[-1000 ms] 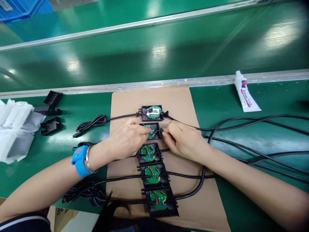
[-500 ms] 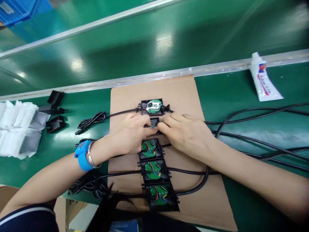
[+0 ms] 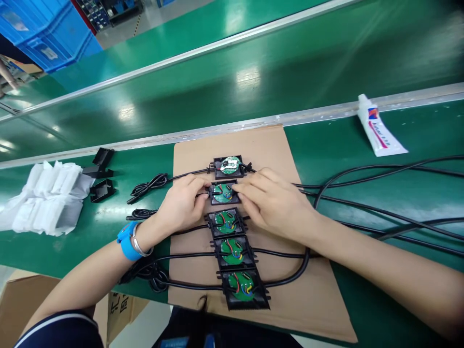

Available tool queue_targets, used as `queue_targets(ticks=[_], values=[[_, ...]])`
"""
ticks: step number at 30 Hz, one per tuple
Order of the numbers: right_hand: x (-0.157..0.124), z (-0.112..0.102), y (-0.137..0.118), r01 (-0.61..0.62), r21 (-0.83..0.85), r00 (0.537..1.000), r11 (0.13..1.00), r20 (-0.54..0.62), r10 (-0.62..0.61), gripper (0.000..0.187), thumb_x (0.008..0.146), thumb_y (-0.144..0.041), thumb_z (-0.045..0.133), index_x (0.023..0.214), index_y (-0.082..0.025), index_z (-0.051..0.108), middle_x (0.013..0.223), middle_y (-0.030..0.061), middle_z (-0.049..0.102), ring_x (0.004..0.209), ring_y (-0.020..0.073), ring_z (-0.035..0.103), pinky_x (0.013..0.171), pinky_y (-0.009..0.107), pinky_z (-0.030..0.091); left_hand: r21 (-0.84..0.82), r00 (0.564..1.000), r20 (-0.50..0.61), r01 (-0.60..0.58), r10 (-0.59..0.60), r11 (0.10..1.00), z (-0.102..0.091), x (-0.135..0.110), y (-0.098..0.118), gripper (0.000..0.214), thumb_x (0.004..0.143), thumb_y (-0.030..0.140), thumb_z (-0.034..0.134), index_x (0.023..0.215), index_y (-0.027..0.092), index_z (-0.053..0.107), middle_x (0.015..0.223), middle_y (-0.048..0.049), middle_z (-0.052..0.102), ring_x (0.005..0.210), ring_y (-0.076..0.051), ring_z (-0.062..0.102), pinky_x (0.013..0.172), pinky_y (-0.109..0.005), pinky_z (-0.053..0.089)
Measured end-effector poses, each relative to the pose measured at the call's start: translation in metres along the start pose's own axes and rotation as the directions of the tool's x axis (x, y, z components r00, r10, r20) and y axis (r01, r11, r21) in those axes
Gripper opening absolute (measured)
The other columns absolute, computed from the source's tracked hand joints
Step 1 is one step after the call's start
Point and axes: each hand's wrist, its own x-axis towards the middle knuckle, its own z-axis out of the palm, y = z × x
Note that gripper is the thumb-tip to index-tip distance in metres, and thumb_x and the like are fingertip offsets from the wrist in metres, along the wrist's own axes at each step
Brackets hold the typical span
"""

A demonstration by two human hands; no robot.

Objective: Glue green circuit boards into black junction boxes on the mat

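Observation:
A small black plastic case (image 3: 213,200) lies open, second from the top of a column of such cases, with a round green circuit board (image 3: 223,193) inside. At its left end my left hand (image 3: 183,200) is closed, thumb and fingers around the black cable (image 3: 203,193) where it enters. My right hand (image 3: 275,200) pinches at the right end, where the cable leaves; the fingers mostly hide that part. Above sits a case (image 3: 217,173) whose board (image 3: 230,165) carries white paste. Below are more open cases (image 3: 237,252) showing red, blue and yellow wires.
Brown cardboard (image 3: 195,150) lies under the cases on the green bench (image 3: 326,140). Black cables (image 3: 362,169) run off right; coiled leads (image 3: 148,188) lie left. A white tube (image 3: 380,130) is at the right. White wrapped packs (image 3: 54,198) and black covers (image 3: 102,190) lie left.
My left hand has drawn back leftward from over the board to the case's left end, uncovering the board. My right hand stays at the right end. The view has shifted a little.

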Motion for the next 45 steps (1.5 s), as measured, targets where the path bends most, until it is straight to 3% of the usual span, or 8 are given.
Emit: queue_targets(ticks=[5,11,17,24,33,37,40,45], values=[[0.014,0.006,-0.028,0.066,-0.095,0.994,0.993,0.090,-0.057,0.043,0.099,-0.026,0.040,0.122,0.000,0.065,0.109,0.0197,0.064,0.098,0.0296,0.049,0.085,0.042,0.040,-0.095,0.989,0.071,0.136,-0.130,0.986,-0.002,0.005,-0.009,0.018,0.081,0.013,0.057,0.095,0.015,0.068,0.091,-0.0045,0.074,0.080,-0.016,0.067,0.077,-0.031,0.055],[0.024,0.006,-0.027,0.077,-0.104,0.963,0.992,0.264,-0.047,0.042,0.100,-0.031,0.038,0.106,-0.008,0.073,0.098,0.0162,0.064,0.093,0.0270,0.047,0.075,0.039,0.030,-0.072,0.989,0.129,0.078,-0.069,0.994,-0.004,0.011,-0.016,0.016,0.084,0.019,0.059,0.084,0.020,0.076,0.088,-0.0036,0.076,0.083,-0.018,0.068,0.078,-0.034,0.054],[0.028,0.006,-0.029,0.077,-0.127,0.970,0.989,0.240,-0.045,0.039,0.097,-0.029,0.041,0.090,-0.011,0.076,0.092,0.0150,0.066,0.092,0.0263,0.047,0.075,0.039,0.030,-0.069,0.991,0.128,0.049,-0.039,0.996,0.001,0.010,-0.020,0.015,0.086,0.021,0.061,0.087,0.020,0.076,0.091,-0.0029,0.077,0.086,-0.019,0.068,0.080,-0.033,0.053],[0.028,0.013,-0.048,0.003,-0.204,0.982,0.979,0.187,0.035,0.048,0.097,-0.031,0.043,0.122,0.002,0.067,0.094,0.0180,0.067,0.093,0.0284,0.048,0.082,0.040,0.035,-0.006,0.992,0.107,0.066,-0.065,0.998,-0.001,0.009,-0.016,0.016,0.085,0.020,0.061,0.077,0.019,0.074,0.080,-0.0029,0.073,0.075,-0.018,0.065,0.070,-0.030,0.049],[0.033,0.011,-0.052,0.042,-0.176,0.970,0.983,0.243,0.002,0.036,0.094,-0.025,0.045,0.084,-0.009,0.075,0.088,0.0164,0.066,0.093,0.0284,0.050,0.075,0.041,0.034,-0.006,0.980,0.166,0.116,-0.114,0.993,-0.007,0.009,-0.013,0.015,0.084,0.018,0.060,0.083,0.019,0.075,0.084,-0.0030,0.073,0.072,-0.016,0.063,0.066,-0.028,0.046],[0.020,0.002,-0.028,-0.007,0.011,0.998,1.000,0.069,0.007,0.034,0.096,-0.030,0.047,0.089,-0.013,0.076,0.083,0.0117,0.067,0.086,0.0240,0.055,0.077,0.038,0.042,-0.075,0.954,0.298,0.068,-0.043,0.995,-0.019,0.018,-0.014,0.016,0.086,0.019,0.060,0.088,0.021,0.075,0.092,-0.0022,0.074,0.083,-0.018,0.067,0.075,-0.030,0.048],[0.011,-0.002,0.015,-0.165,0.056,0.982,0.985,-0.081,0.169,0.027,0.089,-0.028,0.053,0.102,-0.014,0.072,0.093,0.0119,0.070,0.090,0.0253,0.059,0.085,0.042,0.048,-0.032,0.984,0.171,0.048,-0.042,0.998,-0.018,0.036,-0.023,0.016,0.083,0.019,0.065,0.098,0.017,0.070,0.103,-0.0070,0.071,0.098,-0.022,0.064,0.086,-0.033,0.048],[0.003,0.003,0.054,-0.365,0.174,0.931,0.915,0.047,0.362,0.033,0.083,-0.028,0.055,0.112,-0.013,0.059,0.087,0.0099,0.069,0.085,0.0257,0.065,0.078,0.042,0.054,-0.004,0.987,0.153,0.045,-0.044,0.999,-0.010,0.056,-0.033,0.008,0.087,0.023,0.063,0.091,0.016,0.063,0.089,-0.0058,0.068,0.083,-0.021,0.061,0.075,-0.031,0.046]])
